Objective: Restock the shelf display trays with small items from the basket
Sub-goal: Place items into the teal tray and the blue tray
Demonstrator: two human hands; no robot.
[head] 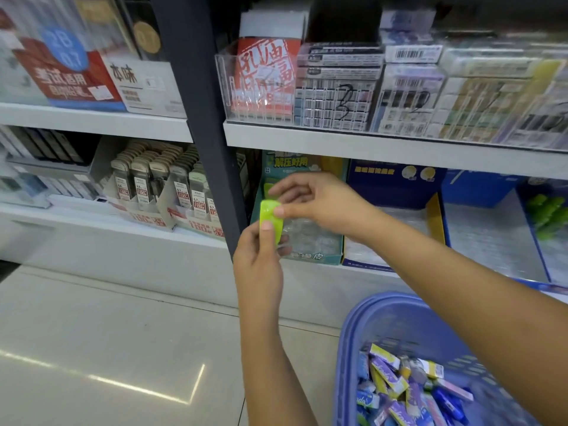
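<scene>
Lime-green item (270,216) sits between your two hands, in front of the teal display tray (310,257) on the lower shelf (307,282), just right of the dark upright post (212,167). Your left hand (258,265) takes its near end, with the thumb on the front face and the fingers (284,241) curled behind. Your right hand (310,199) pinches the far right edge between thumb and forefinger, and its other fingers are loosely bent.

Judging by how little grip it takes, the piece is light and small. It looks smooth and slightly glossy, so it may slip if you pinch only a corner. You cannot tell from here whether it is rigid or squashy, so press gently. Hold it by the long edges, not the faces, so that you can see how it lines up with the tray. The tray seems to have a clear moulded liner, which would probably flex if you push the piece in hard.

The blue basket (384,315) is near right, below your right forearm, and holds a loose pile of small wrapped pieces (396,392). These look just as light and would be easy to scatter.
</scene>
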